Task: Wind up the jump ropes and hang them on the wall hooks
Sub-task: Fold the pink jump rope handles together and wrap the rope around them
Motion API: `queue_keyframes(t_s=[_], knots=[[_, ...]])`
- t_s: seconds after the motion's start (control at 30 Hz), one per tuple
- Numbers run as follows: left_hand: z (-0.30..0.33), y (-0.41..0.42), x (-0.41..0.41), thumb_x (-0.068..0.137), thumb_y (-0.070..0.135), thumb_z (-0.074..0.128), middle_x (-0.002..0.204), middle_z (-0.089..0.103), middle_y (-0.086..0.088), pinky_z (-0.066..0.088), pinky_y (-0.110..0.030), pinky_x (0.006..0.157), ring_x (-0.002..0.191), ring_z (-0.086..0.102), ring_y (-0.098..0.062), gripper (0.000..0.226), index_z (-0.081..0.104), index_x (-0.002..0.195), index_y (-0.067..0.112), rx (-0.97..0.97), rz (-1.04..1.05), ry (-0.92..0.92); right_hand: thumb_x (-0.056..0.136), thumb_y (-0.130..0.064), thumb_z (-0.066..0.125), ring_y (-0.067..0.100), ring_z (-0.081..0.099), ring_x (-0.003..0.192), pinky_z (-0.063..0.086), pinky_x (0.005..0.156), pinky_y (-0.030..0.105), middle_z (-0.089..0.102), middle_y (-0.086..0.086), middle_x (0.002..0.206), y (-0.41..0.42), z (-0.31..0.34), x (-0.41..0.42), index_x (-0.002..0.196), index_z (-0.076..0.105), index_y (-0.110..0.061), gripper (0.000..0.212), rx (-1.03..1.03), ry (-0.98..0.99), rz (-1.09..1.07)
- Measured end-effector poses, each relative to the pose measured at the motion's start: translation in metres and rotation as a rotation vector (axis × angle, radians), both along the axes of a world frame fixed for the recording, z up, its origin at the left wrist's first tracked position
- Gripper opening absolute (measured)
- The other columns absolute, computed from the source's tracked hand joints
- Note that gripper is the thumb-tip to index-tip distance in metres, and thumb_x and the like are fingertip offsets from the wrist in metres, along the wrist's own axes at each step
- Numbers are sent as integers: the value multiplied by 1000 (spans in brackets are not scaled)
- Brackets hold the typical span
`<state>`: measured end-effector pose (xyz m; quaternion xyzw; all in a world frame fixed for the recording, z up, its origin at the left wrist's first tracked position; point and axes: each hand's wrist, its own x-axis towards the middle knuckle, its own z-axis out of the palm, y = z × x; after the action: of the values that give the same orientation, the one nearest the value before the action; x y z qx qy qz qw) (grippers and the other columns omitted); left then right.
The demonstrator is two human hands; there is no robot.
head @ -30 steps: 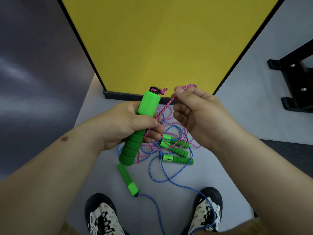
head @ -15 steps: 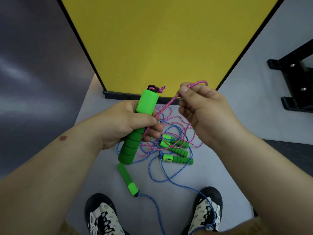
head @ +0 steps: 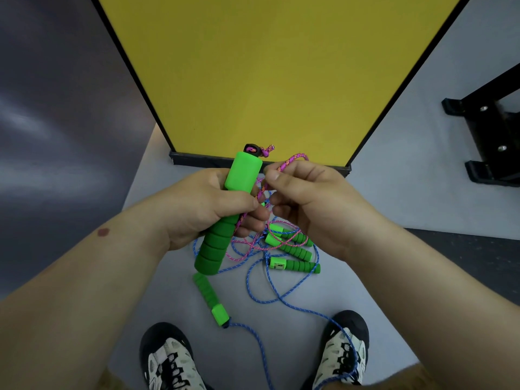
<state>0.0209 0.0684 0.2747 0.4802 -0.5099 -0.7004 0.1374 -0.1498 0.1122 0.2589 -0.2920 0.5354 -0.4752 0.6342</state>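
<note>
My left hand (head: pixel 213 204) grips a green foam jump-rope handle (head: pixel 242 175), held upright with a knotted pink rope end at its top. My right hand (head: pixel 309 204) pinches a loop of the pink rope (head: pixel 294 159) right beside the handle's top. The pink rope runs down along the handle to a tangle on the floor. Three more green handles (head: pixel 295 267) lie in that tangle, mixed with a blue rope (head: pixel 277 294). Another green handle (head: pixel 211 301) lies nearer my feet, with blue rope trailing from it. No wall hooks are in view.
A yellow padded panel (head: pixel 267 74) with a black base stands straight ahead on the grey floor (head: pixel 380 215). A black metal frame foot (head: pixel 486 142) sits at the right. My two shoes (head: pixel 168 361) are at the bottom, blue rope passing near the right one.
My right hand has come left with the pink rope loop, closing the gap to the handle's top. The left hand keeps the handle almost still.
</note>
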Motion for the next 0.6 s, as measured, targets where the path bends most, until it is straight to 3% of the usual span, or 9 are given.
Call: queue_keyframes(t_s=[0.13, 0.23, 0.43, 0.6], knots=[[1, 0, 0, 95, -1, 59, 80, 76, -10, 56, -26, 54, 68, 73, -19, 9, 59, 94, 8, 28, 19, 2, 92, -11, 69, 10, 57, 61, 50, 62, 24, 64, 4, 85, -4, 0, -4, 87, 66, -6, 8, -23, 28, -103], [1, -1, 1, 95, 0, 59, 82, 76, -10, 57, -25, 57, 70, 73, -19, 7, 59, 97, 7, 23, 8, 6, 93, -10, 68, 11, 56, 63, 51, 61, 23, 68, -3, 86, -7, 1, -9, 81, 65, -9, 12, -37, 11, -201], [-3, -2, 1, 93, 0, 63, 84, 77, -11, 60, -30, 65, 74, 74, -21, 9, 60, 99, 6, 3, -13, -7, 95, -12, 67, 12, 57, 64, 52, 64, 24, 68, 2, 83, -12, 5, -20, 88, 70, -12, 7, -64, -3, -348], [-3, -2, 2, 90, 1, 67, 83, 77, -10, 60, -28, 63, 74, 74, -21, 12, 59, 98, 6, 4, -18, -8, 93, -16, 69, 12, 58, 63, 53, 63, 24, 68, 4, 81, -11, 3, -20, 90, 68, -11, 7, -21, -34, -359]])
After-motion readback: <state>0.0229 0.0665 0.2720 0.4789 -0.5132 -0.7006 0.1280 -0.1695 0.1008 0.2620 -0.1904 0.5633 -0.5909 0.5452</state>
